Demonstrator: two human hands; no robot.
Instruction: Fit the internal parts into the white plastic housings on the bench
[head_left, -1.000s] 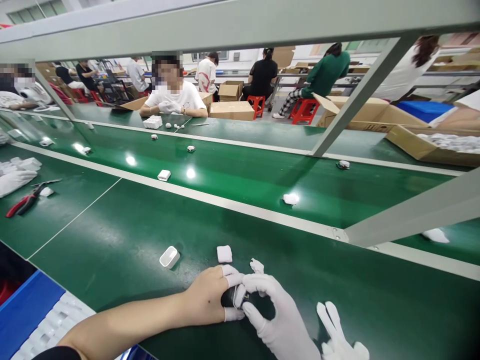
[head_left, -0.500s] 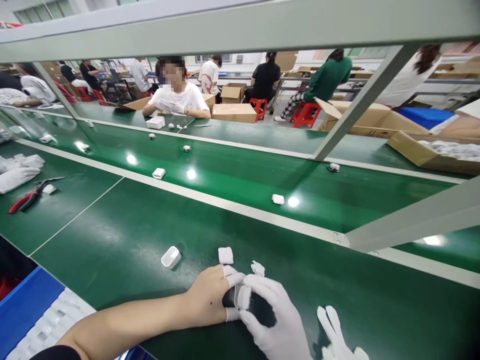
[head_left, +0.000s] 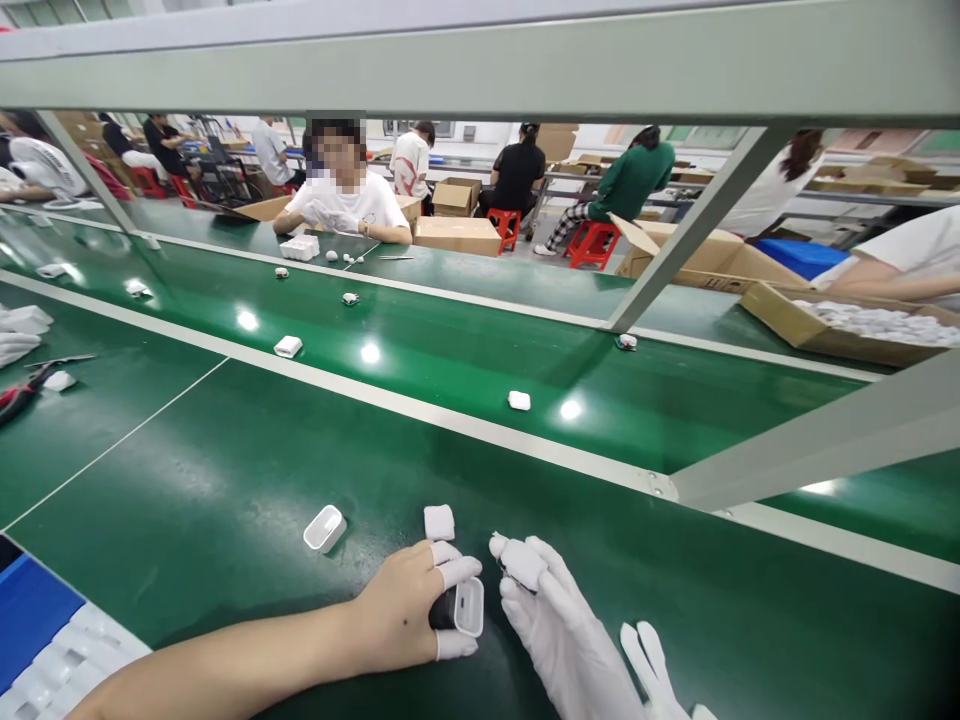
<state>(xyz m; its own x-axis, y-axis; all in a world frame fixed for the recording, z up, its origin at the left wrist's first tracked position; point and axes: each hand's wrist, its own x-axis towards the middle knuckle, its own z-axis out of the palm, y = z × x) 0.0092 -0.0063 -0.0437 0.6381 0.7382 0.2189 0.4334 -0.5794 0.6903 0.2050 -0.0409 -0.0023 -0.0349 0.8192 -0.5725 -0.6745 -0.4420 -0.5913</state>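
A: What has the left hand (head_left: 394,612) got, down at the bottom centre?

B: A white case (head_left: 470,607). The fingers are closed around it, their tips in thin white covers, and its open end faces the right of the frame. A dark piece (head_left: 442,609) shows just behind the rim, partly hidden by the hand.

A: And the right hand (head_left: 551,625)?

B: It wears a white glove and sits just right of the case. Its fingers are grasping a small white part (head_left: 523,563), with a rounded knob at the upper-left end. Part and case are near each other but apart.

A: Anything lying close by on the bench (head_left: 225,520)?

B: A white block (head_left: 439,522) just above the left hand, and left of that an open white cup (head_left: 325,529), tilted. A loose glove (head_left: 651,665) lies at the lower right, near the right hand. The pliers (head_left: 16,397) are at the left edge, cut off by the frame.

A: Beyond that?

B: A green belt (head_left: 442,350) crosses the middle, carrying scattered small white pieces (head_left: 519,401). Past it, in the upper left, a co-worker (head_left: 352,205) in a white shirt sits at the far side.
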